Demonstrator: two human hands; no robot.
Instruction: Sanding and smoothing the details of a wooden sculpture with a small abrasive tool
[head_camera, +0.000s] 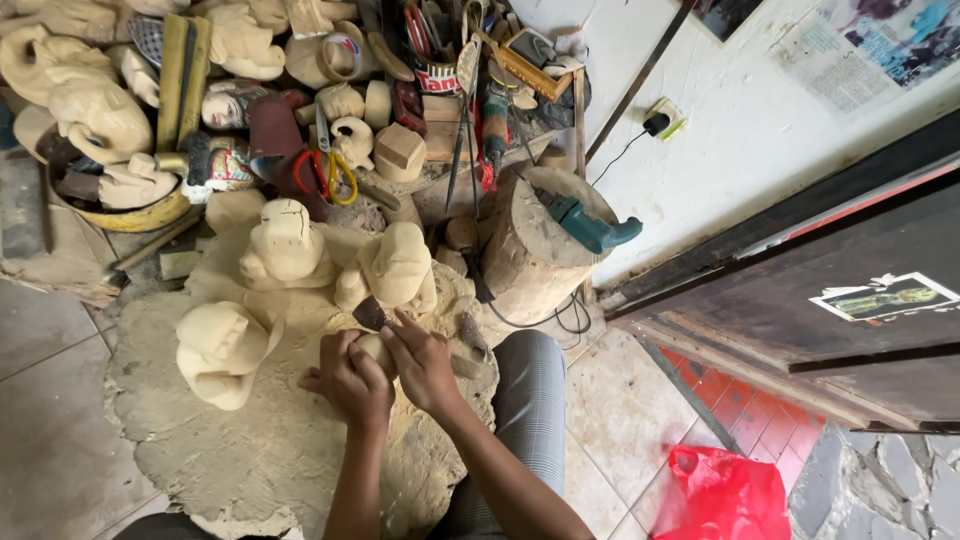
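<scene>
- We see both hands low at centre, over a mat (250, 440) strewn with wood dust on the floor.
- Left hand (350, 378) is closed around a small pale wood piece (377, 347), held just above the mat.
- Right hand (425, 362) grips a flat chisel (370, 314); its blade rests against the top of the piece.
- Three rough carvings stand on the mat: one (222, 350) left of the hands, two (288, 242) (397, 268) just beyond them.
- A stump (530, 250) stands right of the carvings, with a teal power tool (590, 228) on top.
- A red bag (725, 495) lies on the floor, lower right, well apart.
</scene>
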